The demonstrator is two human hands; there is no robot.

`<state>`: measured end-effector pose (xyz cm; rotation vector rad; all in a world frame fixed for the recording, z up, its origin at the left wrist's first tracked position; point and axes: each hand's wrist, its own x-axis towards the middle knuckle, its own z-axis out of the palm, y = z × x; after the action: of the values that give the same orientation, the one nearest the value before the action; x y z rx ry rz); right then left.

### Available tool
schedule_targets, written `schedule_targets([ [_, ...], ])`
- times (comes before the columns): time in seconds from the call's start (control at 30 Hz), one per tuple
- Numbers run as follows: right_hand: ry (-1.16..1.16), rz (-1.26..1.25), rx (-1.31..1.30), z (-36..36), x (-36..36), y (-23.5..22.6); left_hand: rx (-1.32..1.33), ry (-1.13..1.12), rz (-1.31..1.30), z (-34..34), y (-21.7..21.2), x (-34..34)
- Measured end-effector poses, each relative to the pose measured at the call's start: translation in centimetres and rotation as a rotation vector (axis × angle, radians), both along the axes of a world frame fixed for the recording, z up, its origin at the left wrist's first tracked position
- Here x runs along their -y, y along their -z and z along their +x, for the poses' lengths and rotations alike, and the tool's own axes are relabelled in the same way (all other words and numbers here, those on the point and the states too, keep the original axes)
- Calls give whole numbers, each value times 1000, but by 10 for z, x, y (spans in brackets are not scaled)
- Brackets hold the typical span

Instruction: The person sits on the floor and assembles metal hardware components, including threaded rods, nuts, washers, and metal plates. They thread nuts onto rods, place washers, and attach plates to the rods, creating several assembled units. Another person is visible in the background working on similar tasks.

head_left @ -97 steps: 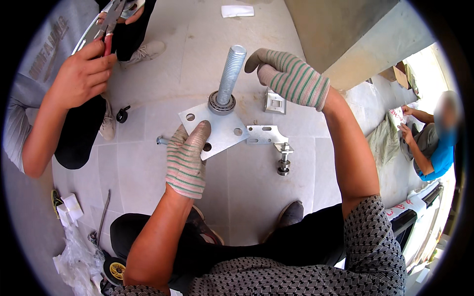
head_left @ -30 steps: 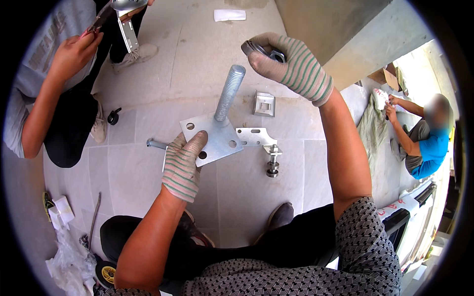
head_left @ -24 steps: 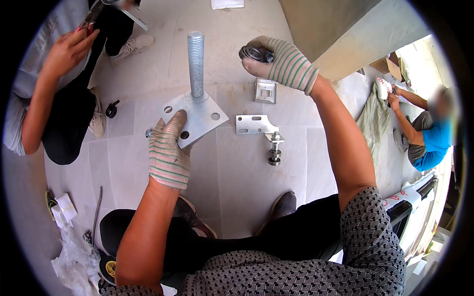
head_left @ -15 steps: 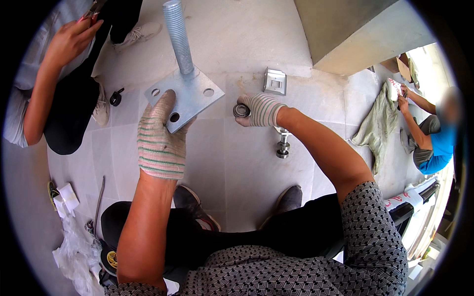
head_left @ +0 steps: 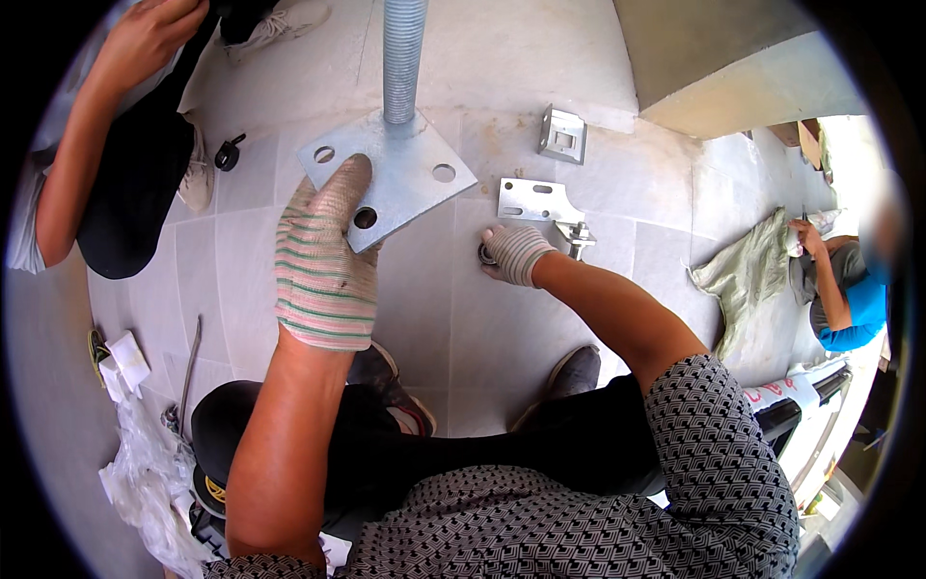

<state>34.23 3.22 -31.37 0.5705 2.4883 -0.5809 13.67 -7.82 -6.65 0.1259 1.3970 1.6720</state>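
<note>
My left hand (head_left: 328, 256), in a striped knit glove, grips a square metal plate by its near left corner, thumb on top. The silvery plate (head_left: 405, 183) has round holes at its corners, and a thick threaded rod (head_left: 401, 63) stands up from its middle. My right hand (head_left: 516, 256), gloved the same way, is low over the floor, its fingers closed round a small round metal ring (head_left: 485, 254), mostly hidden. Just beyond that hand lies a flat slotted bracket (head_left: 538, 201) with a bolt assembly (head_left: 579, 234) at its right end.
Farther off sits a boxy metal bracket (head_left: 562, 135), near a pillar base (head_left: 675, 77). A person stands at left beside a small black coil (head_left: 229, 152). Another, in blue, crouches at right by a green sack (head_left: 748, 265). Clear plastic wrapping (head_left: 145, 482) and a thin bar (head_left: 191, 372) lie at lower left.
My right hand has moved down and slightly right with the ring, uncovering the slotted bracket. The plate and rod have shifted right in view, the rod now more upright.
</note>
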Motion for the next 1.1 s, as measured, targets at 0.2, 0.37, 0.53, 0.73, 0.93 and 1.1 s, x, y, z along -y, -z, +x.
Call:
schedule_targets([
  [0.2,-8,23,25,-3,-4,1,11,74,25,1,-5,-1],
  [0.37,256,-73,-125,-31,-31,-42,9,67,45,3,-2,-5],
  [0.53,626,-310,-472,-44,-99,-73,20,118,71,12,4,-13],
  [0.73,798,-448,-714,-53,-129,-212,20,123,0,15,8,-6],
  [0.93,622,-455,-1227,-31,-136,-278,17,137,-25,20,20,-12],
  [1.1,428,-284,-1242,-21,-126,-298,12,119,-7,29,12,-15],
])
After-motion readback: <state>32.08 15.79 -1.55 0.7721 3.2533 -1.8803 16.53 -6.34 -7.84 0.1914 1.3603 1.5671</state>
